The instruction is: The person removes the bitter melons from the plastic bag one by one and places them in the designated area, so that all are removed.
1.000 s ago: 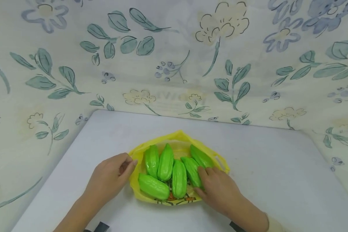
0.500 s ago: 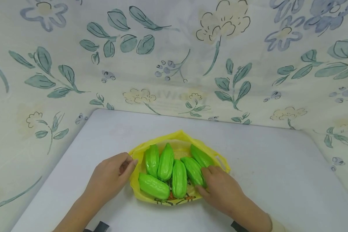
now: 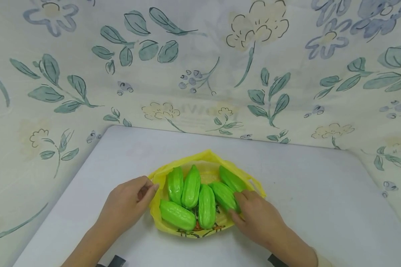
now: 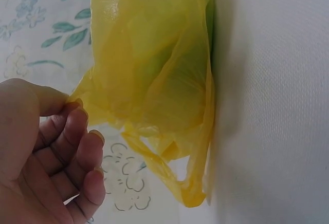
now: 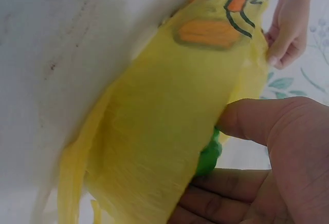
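Observation:
A yellow plastic bag (image 3: 200, 157) lies on the table with its mouth spread wide, several glossy, ribbed green bitter melons (image 3: 191, 187) inside. My left hand (image 3: 130, 200) pinches the bag's left rim between thumb and forefinger; the left wrist view shows the thin film stretched from those fingertips. At the right side, my right hand (image 3: 258, 218) reaches over the rim and grips the near end of one slanting bitter melon (image 3: 224, 194). Its thumb lies near the bag's edge in the right wrist view, with green showing between thumb and fingers (image 5: 226, 188). The melon's lower end is hidden by the hand.
The white table (image 3: 304, 185) extends around the bag. A floral cloth (image 3: 200, 74) rises behind it and along both sides. One bag handle loop (image 4: 190, 193) hangs loose beside the left hand.
My right hand has shifted slightly right, and the near end of the slanting bitter melon has swung right with it. The left hand keeps its place on the rim.

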The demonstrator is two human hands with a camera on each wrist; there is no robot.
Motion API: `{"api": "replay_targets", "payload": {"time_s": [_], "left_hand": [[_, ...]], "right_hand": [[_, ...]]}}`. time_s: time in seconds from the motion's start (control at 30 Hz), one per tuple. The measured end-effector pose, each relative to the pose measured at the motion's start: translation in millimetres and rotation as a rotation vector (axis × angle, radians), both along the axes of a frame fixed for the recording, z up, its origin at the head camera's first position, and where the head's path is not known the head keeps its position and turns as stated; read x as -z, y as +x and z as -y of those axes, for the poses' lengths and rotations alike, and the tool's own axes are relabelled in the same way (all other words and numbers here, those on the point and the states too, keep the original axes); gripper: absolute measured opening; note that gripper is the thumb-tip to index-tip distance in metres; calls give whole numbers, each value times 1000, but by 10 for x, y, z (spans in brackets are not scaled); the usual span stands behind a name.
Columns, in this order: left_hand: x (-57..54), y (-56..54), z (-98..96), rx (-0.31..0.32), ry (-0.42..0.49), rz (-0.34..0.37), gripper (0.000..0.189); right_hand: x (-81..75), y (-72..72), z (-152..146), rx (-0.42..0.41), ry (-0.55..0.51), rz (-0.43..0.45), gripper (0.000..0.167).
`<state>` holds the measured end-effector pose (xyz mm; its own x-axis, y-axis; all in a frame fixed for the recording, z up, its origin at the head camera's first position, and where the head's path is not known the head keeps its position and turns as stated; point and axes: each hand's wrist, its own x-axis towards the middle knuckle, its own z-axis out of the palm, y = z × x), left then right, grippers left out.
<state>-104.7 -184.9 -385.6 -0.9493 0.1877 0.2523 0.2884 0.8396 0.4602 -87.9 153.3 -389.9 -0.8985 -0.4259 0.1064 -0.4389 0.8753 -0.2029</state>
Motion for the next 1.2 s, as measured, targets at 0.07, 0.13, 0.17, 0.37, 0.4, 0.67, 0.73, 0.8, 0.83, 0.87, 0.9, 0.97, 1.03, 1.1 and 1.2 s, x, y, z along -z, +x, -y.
{"api": "replay_targets", "payload": {"time_s": [0.07, 0.13, 0.17, 0.37, 0.4, 0.67, 0.73, 0.8, 0.83, 0.87, 0.9, 0.97, 1.03, 1.1, 1.2], "left_hand": [[0, 0, -2, 0, -1, 7, 17], [0, -1, -4, -2, -3, 13, 15], [0, -1, -4, -3, -5, 15, 14], [4, 1, -5, 2, -9, 9, 14], [3, 1, -6, 3, -8, 9, 14], [-3, 7, -12, 6, -5, 13, 13], [-1, 7, -12, 5, -4, 13, 13], [0, 8, -12, 5, -5, 11, 14], [-1, 8, -13, 5, -6, 9, 14], [-2, 7, -13, 5, -6, 8, 14], [-3, 7, -13, 6, -6, 7, 14], [-4, 5, -12, 10, -6, 5, 14], [-2, 2, -11, 12, -4, 5, 14], [0, 0, -10, 13, -4, 7, 14], [1, 0, -12, 11, -7, 12, 14]], "right_hand": [[-17, 8, -11, 2, -2, -15, 45], [-35, 13, -18, 7, -7, -28, 45], [-42, 15, -23, 12, -8, -28, 45], [-99, 34, -52, 44, -22, 7, 48], [-110, 36, -56, 49, -24, 13, 48], [-190, 62, -105, 69, -42, 18, 48], [-203, 67, -116, 72, -47, 21, 48], [-208, 69, -130, 72, -47, 19, 47], [-211, 69, -137, 73, -49, 19, 47], [-217, 72, -142, 78, -49, 23, 47], [-220, 75, -149, 82, -49, 24, 47], [-227, 80, -162, 88, -52, 23, 47], [-240, 85, -175, 100, -59, 25, 47], [-246, 88, -189, 105, -69, 20, 47], [-259, 90, -211, 112, -85, 18, 46]]}}
